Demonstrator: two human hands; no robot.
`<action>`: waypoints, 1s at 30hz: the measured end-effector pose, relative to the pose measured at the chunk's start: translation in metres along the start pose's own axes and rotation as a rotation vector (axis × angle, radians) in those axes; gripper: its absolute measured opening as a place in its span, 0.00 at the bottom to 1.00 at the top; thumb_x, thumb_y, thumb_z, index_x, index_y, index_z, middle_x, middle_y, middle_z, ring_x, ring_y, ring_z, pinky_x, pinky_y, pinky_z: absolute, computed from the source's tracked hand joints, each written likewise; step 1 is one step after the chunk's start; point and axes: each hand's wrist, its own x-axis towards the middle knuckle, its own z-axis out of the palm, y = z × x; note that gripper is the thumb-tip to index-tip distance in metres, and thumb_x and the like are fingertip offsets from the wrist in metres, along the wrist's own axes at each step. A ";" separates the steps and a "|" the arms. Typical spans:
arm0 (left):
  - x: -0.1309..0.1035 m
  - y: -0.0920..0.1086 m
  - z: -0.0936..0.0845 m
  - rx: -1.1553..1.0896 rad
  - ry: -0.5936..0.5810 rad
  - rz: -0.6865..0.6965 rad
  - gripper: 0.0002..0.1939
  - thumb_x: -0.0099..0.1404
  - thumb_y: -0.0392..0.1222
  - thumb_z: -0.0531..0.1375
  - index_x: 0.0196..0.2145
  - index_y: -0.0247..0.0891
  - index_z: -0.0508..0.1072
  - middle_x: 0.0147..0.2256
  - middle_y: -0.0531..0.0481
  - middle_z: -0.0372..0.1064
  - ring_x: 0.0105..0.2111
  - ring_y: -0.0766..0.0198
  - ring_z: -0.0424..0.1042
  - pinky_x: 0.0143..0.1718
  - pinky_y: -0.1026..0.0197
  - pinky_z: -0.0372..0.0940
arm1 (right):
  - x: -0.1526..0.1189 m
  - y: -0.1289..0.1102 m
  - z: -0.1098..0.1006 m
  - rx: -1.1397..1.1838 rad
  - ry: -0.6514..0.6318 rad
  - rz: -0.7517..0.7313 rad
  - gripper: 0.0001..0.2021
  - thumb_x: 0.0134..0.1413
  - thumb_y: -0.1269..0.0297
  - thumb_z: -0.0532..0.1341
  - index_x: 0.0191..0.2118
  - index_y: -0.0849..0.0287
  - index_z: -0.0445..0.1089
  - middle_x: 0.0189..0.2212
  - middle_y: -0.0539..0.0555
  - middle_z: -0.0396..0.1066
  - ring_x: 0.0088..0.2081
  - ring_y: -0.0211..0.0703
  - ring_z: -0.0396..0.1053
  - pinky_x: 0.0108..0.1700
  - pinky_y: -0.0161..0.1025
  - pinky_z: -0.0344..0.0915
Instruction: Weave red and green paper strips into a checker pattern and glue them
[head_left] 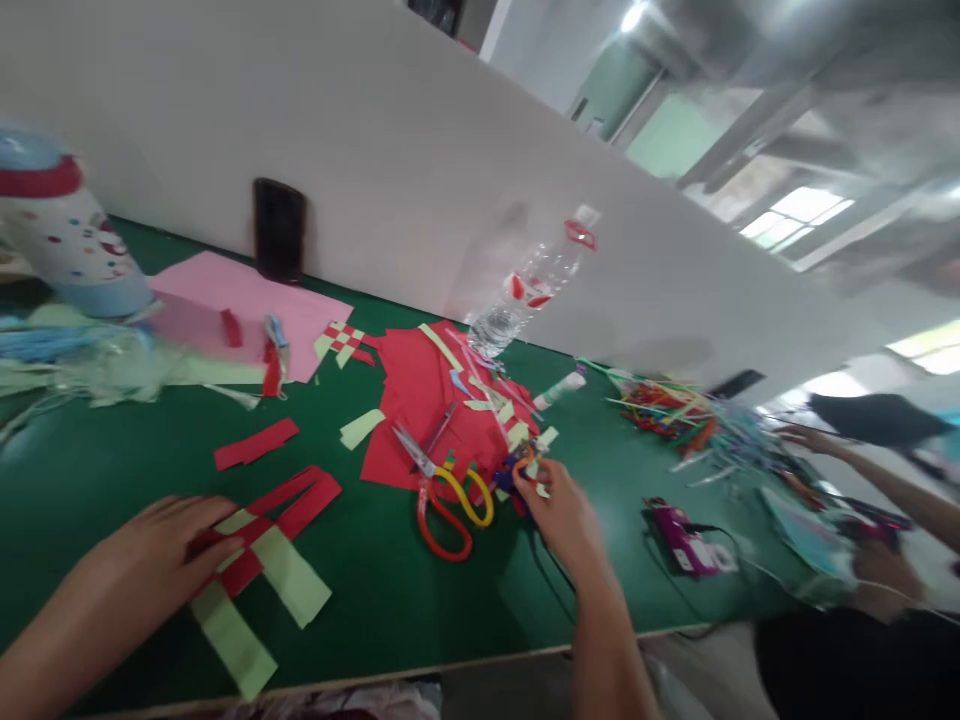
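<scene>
Paper strips (pixel 274 562), red and pale green, lie woven across one another on the green table (pixel 375 610), at the near left side of the head view. The left hand (pixel 154 550) rests at their left end, and its thumb and forefinger pinch the weave there. Two pale green ends point toward the table's near edge, and the red ends point away to the right.

The right hand (pixel 562 515) has its fingers curled around a dark blue and orange tool (pixel 507 476) (the hand covers part of it, so I cannot tell its full shape). A dark cord (pixel 551 565) hangs near this hand. Just to the left of the tool are scissors (pixel 429 470) with one red and one yellow handle; their blades are parted and lie over red paper (pixel 409 375).

Behind the left hand is one loose red strip (pixel 255 445), and farther back a small checkered piece (pixel 345 340) is beside a pink sheet (pixel 217 285). A phone (pixel 279 230) and a clear bottle (pixel 525 295) stand near the wall (pixel 360 120). On the far right, a purple box (pixel 679 540) lies on the table, and another person's arm (pixel 892 480) reaches in.
</scene>
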 end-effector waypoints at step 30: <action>-0.010 0.024 -0.007 0.149 -0.062 0.067 0.30 0.74 0.63 0.43 0.50 0.47 0.79 0.45 0.45 0.80 0.45 0.49 0.80 0.43 0.48 0.77 | -0.010 0.001 -0.044 -0.142 0.403 0.224 0.27 0.53 0.41 0.61 0.42 0.62 0.78 0.31 0.61 0.75 0.38 0.62 0.73 0.40 0.54 0.71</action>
